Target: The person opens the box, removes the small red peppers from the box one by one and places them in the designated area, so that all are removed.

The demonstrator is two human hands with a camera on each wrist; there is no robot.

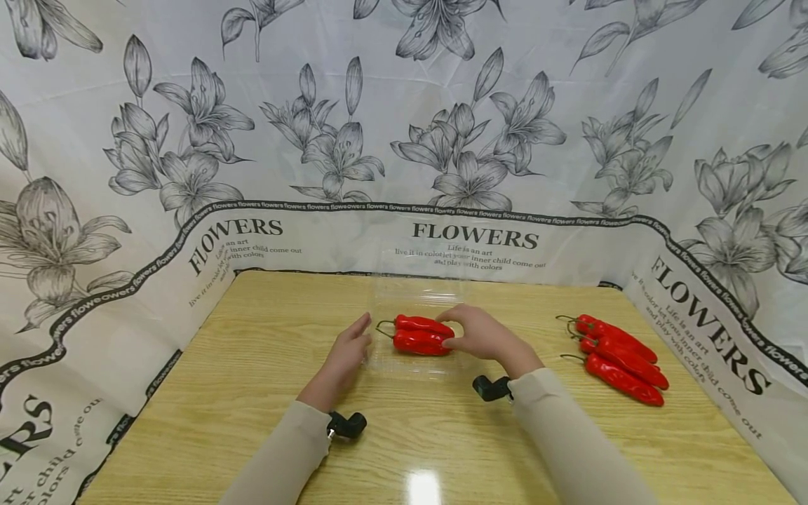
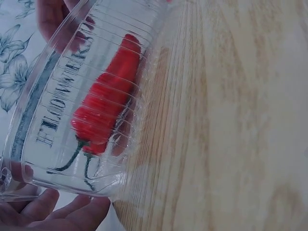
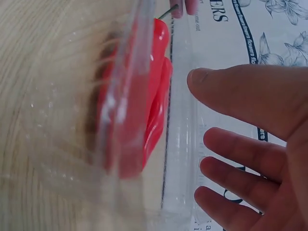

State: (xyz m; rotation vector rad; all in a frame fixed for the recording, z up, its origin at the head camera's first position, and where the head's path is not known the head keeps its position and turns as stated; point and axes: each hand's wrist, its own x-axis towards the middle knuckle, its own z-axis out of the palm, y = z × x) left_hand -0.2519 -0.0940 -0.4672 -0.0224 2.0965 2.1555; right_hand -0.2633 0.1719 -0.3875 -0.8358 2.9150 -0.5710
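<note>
Two red peppers (image 1: pixel 421 342) with green stems lie side by side in a clear plastic container (image 1: pixel 410 368), whose transparent lid stands raised at the back. At the container's left side is my left hand (image 1: pixel 346 356), fingers extended along the wall; the left wrist view shows its fingertips (image 2: pixel 91 209) at the container's end. My right hand (image 1: pixel 486 337) hovers at the peppers' tip end. In the right wrist view its thumb (image 3: pixel 240 91) and fingers are spread apart, beside the container's rim, holding nothing.
Several more red peppers (image 1: pixel 621 358) lie in a group on the right of the wooden table (image 1: pixel 265 322). Flower-printed cloth (image 1: pixel 341 238) walls the table at the back and sides.
</note>
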